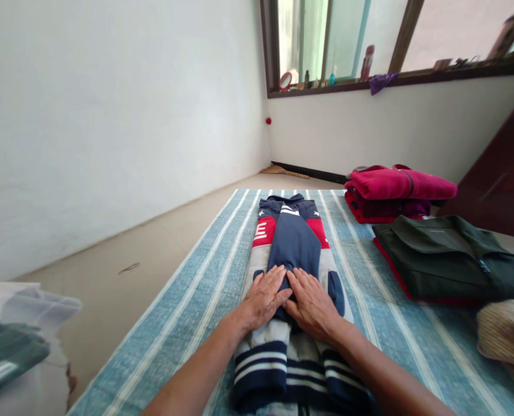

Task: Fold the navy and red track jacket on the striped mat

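Observation:
A navy, red and grey jacket (298, 242) lies lengthwise on the blue striped bedcover (205, 277), its sides and sleeves folded inward. Its collar points away from me, and the striped navy hem is nearest. My left hand (263, 294) rests flat on the folded sleeve, fingers stretched forward. Beside it, my right hand (311, 300) lies flat on the same sleeve, with the thumbs almost touching. Both palms face down, so the cloth under them is hidden.
To the right are a folded dark green jacket (447, 254), a pile with a pink garment (404, 182) on top, and a beige knitted item (506, 329). A white plastic bag (44, 306) stands at lower left. Small items line the windowsill (347, 85).

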A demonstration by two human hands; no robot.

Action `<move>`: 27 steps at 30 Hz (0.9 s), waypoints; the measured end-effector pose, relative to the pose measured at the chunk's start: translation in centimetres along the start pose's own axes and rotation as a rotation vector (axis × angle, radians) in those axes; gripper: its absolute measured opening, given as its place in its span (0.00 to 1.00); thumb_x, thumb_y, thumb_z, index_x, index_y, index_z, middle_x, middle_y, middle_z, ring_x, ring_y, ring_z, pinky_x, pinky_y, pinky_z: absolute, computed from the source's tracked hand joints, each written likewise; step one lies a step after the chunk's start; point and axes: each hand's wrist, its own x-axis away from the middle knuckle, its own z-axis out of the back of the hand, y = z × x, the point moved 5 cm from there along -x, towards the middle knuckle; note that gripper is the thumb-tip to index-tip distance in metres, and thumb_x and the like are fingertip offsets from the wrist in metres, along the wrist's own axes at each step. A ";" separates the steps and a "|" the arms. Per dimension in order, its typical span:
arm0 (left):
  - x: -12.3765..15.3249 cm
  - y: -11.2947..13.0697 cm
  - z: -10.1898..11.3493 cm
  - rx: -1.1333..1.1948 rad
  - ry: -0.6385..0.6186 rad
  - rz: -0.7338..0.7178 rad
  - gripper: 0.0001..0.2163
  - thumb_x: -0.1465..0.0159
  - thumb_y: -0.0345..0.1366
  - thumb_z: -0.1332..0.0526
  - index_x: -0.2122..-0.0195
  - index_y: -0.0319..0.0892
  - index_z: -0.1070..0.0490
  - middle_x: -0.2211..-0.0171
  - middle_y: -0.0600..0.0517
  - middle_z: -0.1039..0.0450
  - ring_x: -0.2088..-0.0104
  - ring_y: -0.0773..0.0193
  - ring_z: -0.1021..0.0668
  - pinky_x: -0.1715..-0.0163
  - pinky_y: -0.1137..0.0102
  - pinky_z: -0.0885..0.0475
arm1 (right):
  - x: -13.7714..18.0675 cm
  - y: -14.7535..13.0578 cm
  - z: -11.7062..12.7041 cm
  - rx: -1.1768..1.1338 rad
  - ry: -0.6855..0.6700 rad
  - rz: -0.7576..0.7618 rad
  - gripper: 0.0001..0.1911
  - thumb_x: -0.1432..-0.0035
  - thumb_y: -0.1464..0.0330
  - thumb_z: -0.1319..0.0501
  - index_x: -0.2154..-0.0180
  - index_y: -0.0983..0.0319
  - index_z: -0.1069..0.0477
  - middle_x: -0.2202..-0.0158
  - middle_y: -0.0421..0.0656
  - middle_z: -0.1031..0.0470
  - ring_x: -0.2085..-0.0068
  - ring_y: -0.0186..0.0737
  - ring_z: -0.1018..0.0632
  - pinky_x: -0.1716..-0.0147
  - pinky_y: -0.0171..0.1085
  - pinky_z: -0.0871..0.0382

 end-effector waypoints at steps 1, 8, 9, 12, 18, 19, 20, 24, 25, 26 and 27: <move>0.0 -0.1 -0.1 0.000 -0.007 -0.004 0.30 0.31 0.50 0.58 0.33 0.37 0.52 0.33 0.43 0.52 0.33 0.58 0.50 0.36 0.53 0.54 | 0.0 0.0 0.0 0.006 -0.004 0.002 0.31 0.37 0.62 0.47 0.37 0.71 0.44 0.37 0.59 0.42 0.36 0.54 0.40 0.40 0.52 0.44; -0.3 0.0 0.0 0.016 0.029 -0.007 0.31 0.31 0.53 0.60 0.34 0.38 0.50 0.33 0.42 0.51 0.33 0.57 0.48 0.36 0.53 0.52 | -0.1 0.2 0.2 0.028 -0.012 0.013 0.31 0.36 0.60 0.47 0.38 0.72 0.44 0.37 0.59 0.41 0.36 0.55 0.39 0.40 0.51 0.42; -0.2 0.1 0.2 0.010 0.060 -0.014 0.30 0.31 0.53 0.59 0.34 0.38 0.49 0.33 0.42 0.50 0.33 0.57 0.47 0.36 0.54 0.51 | -0.1 0.2 0.3 0.026 -0.009 0.016 0.31 0.36 0.61 0.47 0.38 0.72 0.43 0.37 0.59 0.41 0.37 0.54 0.39 0.40 0.51 0.42; 0.8 0.4 1.1 -0.014 0.173 -0.032 0.30 0.31 0.52 0.58 0.35 0.37 0.48 0.34 0.41 0.48 0.34 0.56 0.45 0.36 0.54 0.49 | 0.0 0.1 1.3 0.010 0.005 0.032 0.30 0.36 0.61 0.47 0.38 0.72 0.43 0.38 0.59 0.41 0.37 0.53 0.39 0.39 0.50 0.43; 3.8 1.1 1.5 -0.055 0.240 -0.124 0.28 0.31 0.50 0.55 0.35 0.39 0.46 0.34 0.42 0.47 0.34 0.55 0.45 0.36 0.52 0.48 | 1.1 -1.1 3.2 0.016 0.012 0.095 0.30 0.36 0.59 0.45 0.37 0.66 0.43 0.35 0.56 0.45 0.35 0.54 0.43 0.38 0.53 0.46; 4.1 1.2 1.2 -0.061 0.231 -0.122 0.27 0.31 0.49 0.55 0.35 0.39 0.46 0.34 0.42 0.47 0.34 0.55 0.45 0.37 0.51 0.48 | 1.3 -1.3 3.1 0.016 -0.008 0.103 0.30 0.36 0.59 0.45 0.37 0.66 0.43 0.35 0.55 0.45 0.35 0.54 0.43 0.38 0.54 0.46; 4.3 1.3 0.9 -0.064 0.220 -0.111 0.27 0.31 0.49 0.54 0.35 0.39 0.46 0.34 0.42 0.47 0.34 0.54 0.45 0.37 0.51 0.47 | 1.5 -1.4 2.9 0.014 -0.032 0.107 0.31 0.36 0.59 0.45 0.37 0.66 0.43 0.35 0.55 0.45 0.35 0.54 0.43 0.38 0.54 0.47; 4.3 1.4 -0.3 -0.069 0.210 -0.048 0.26 0.31 0.47 0.53 0.35 0.40 0.48 0.34 0.41 0.48 0.34 0.55 0.44 0.37 0.51 0.46 | 1.7 -1.3 1.9 0.001 -0.104 0.086 0.31 0.37 0.61 0.45 0.36 0.67 0.45 0.34 0.55 0.46 0.35 0.53 0.43 0.38 0.52 0.47; 4.3 1.4 -0.4 -0.074 0.218 -0.042 0.26 0.31 0.46 0.52 0.34 0.40 0.49 0.34 0.41 0.48 0.34 0.55 0.44 0.37 0.51 0.46 | 1.6 -1.2 1.8 -0.002 -0.110 0.082 0.31 0.37 0.62 0.45 0.36 0.66 0.45 0.34 0.55 0.46 0.35 0.53 0.43 0.38 0.52 0.48; 4.3 1.5 -0.5 -0.080 0.229 -0.043 0.26 0.31 0.45 0.52 0.35 0.41 0.49 0.34 0.41 0.48 0.34 0.55 0.44 0.37 0.50 0.46 | 1.6 -1.2 1.7 -0.008 -0.112 0.081 0.31 0.37 0.63 0.44 0.36 0.66 0.45 0.34 0.54 0.46 0.35 0.53 0.43 0.38 0.52 0.48; 4.3 1.7 -0.4 -0.087 0.242 -0.047 0.25 0.31 0.45 0.51 0.35 0.41 0.48 0.34 0.41 0.48 0.34 0.55 0.44 0.38 0.50 0.46 | 1.6 -1.1 1.8 -0.017 -0.111 0.084 0.31 0.37 0.63 0.44 0.36 0.66 0.45 0.34 0.55 0.46 0.35 0.53 0.43 0.38 0.52 0.48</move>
